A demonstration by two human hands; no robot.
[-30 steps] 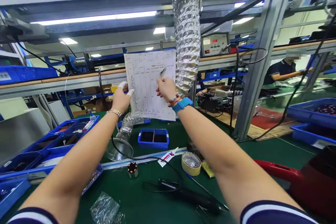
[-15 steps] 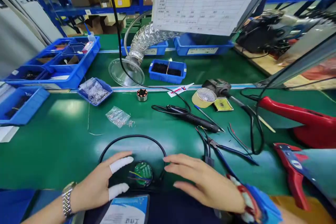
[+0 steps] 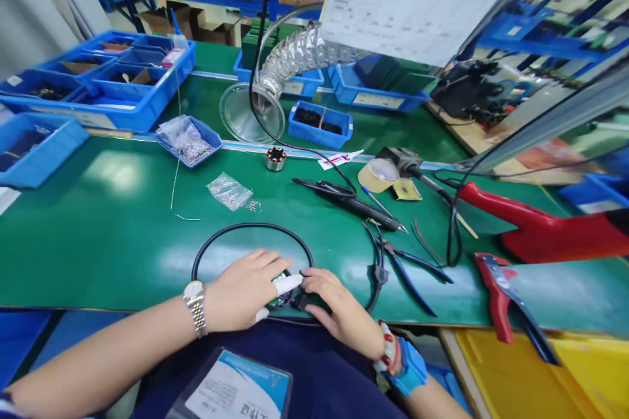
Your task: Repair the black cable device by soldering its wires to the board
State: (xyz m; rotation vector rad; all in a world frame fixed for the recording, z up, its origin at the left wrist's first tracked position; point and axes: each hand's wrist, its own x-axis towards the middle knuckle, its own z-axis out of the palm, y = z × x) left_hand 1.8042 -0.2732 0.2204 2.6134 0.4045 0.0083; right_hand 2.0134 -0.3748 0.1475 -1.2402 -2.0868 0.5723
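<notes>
A round green circuit board (image 3: pixel 282 302) with coloured wires lies near the table's front edge, mostly hidden under my left hand (image 3: pixel 240 291). That hand's fingers reach over the board with the thumb at its near side; white finger cots cover the thumb and one finger. From the right, my right hand (image 3: pixel 339 308) closes its thumb and fingers around a black fitting (image 3: pixel 301 302) beside the board. A black cable (image 3: pixel 253 226) loops on the table behind both hands. The exact finger contact is partly hidden.
To the right lie cutting pliers (image 3: pixel 413 275), a black cable end with split wires (image 3: pixel 378 272), an electric screwdriver (image 3: pixel 354 203) and a red-handled tool (image 3: pixel 498 294). A bag of small parts (image 3: pixel 229 192), a copper-wound stator (image 3: pixel 276 158) and blue bins (image 3: pixel 162 95) sit farther back.
My hands have come together over the circuit board: the left moved right onto it, the right closed in at its side. The camera view has shifted too.
</notes>
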